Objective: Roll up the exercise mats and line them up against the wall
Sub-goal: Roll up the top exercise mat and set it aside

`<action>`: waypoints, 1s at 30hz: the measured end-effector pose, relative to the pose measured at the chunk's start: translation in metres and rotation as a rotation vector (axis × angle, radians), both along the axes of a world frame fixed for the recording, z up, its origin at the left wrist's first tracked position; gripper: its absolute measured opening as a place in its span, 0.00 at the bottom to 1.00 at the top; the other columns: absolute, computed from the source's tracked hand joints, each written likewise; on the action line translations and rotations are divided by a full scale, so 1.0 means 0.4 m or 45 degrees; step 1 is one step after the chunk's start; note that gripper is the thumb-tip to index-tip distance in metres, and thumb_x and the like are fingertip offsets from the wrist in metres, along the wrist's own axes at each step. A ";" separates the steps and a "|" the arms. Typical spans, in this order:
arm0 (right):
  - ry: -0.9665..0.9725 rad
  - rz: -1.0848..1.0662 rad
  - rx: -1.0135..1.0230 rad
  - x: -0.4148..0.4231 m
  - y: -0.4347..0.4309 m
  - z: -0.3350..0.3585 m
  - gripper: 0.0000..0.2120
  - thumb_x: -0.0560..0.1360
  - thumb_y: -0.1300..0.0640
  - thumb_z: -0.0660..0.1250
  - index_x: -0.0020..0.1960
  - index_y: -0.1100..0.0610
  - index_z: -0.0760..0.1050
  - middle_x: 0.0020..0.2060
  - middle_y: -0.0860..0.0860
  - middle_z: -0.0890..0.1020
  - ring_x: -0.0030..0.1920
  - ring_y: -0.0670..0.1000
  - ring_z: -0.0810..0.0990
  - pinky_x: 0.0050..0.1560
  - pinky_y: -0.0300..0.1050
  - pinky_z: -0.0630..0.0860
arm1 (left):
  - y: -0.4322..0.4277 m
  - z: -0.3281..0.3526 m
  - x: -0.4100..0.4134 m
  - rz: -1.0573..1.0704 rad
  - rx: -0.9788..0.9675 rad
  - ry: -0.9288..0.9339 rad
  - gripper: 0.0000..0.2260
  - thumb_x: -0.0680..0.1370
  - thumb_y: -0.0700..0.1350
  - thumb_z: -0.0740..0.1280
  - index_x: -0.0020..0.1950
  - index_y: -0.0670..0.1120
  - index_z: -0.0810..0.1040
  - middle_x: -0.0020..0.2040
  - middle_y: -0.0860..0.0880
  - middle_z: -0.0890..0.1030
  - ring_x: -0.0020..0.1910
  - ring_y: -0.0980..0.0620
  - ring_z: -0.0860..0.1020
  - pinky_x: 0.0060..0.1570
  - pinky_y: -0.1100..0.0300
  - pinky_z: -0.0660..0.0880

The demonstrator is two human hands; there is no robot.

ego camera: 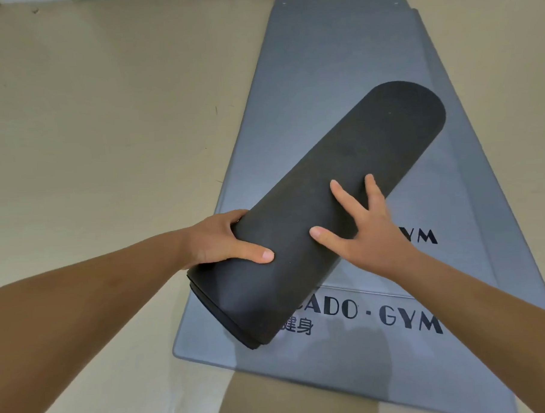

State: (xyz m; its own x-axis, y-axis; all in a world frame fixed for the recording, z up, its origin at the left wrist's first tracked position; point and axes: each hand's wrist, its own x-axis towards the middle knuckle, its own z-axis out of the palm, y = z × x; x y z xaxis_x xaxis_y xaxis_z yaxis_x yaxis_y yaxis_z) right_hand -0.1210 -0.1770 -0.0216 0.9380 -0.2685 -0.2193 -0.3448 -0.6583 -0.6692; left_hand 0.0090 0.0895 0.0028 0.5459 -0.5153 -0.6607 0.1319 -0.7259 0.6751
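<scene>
You're in a gym or exercise room: flat grey mats (337, 78) mid-frame carry printed "GYM" lettering (410, 320) at lower right, over smooth beige flooring (105, 120) at left.

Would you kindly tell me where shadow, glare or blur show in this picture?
Head view: light is soft and even; a faint shadow lies on the grey mats below the rolled black mat; a pale glare patch marks the floor at the bottom edge; the right hand looks slightly soft, the left hand sharper.
</scene>
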 end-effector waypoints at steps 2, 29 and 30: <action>-0.068 -0.002 -0.050 0.010 0.015 -0.009 0.48 0.65 0.21 0.65 0.80 0.30 0.53 0.83 0.43 0.38 0.83 0.58 0.38 0.80 0.67 0.57 | 0.006 0.008 -0.007 0.044 0.030 -0.102 0.45 0.56 0.65 0.85 0.71 0.64 0.75 0.62 0.63 0.82 0.57 0.59 0.84 0.63 0.53 0.79; 0.360 -0.096 0.350 0.033 0.166 0.022 0.29 0.82 0.31 0.51 0.76 0.21 0.37 0.79 0.54 0.64 0.72 0.61 0.72 0.70 0.65 0.73 | -0.019 0.052 -0.238 -0.310 0.465 -0.980 0.45 0.64 0.79 0.68 0.74 0.60 0.60 0.67 0.52 0.64 0.67 0.49 0.66 0.58 0.48 0.78; 0.363 -0.107 0.374 0.036 0.182 0.028 0.29 0.82 0.30 0.50 0.74 0.20 0.35 0.77 0.54 0.67 0.70 0.61 0.73 0.68 0.65 0.75 | -0.003 0.042 -0.237 -0.301 0.438 -0.980 0.46 0.64 0.79 0.68 0.75 0.60 0.59 0.68 0.52 0.63 0.68 0.49 0.65 0.59 0.49 0.77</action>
State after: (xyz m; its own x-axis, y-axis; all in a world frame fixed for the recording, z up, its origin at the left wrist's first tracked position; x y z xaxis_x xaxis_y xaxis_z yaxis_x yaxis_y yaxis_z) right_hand -0.1067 -0.1041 -0.0104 0.8059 -0.2288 -0.5460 -0.5881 -0.4152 -0.6940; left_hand -0.0860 0.0882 0.0196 0.8081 -0.5113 -0.2925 -0.4500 -0.8563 0.2535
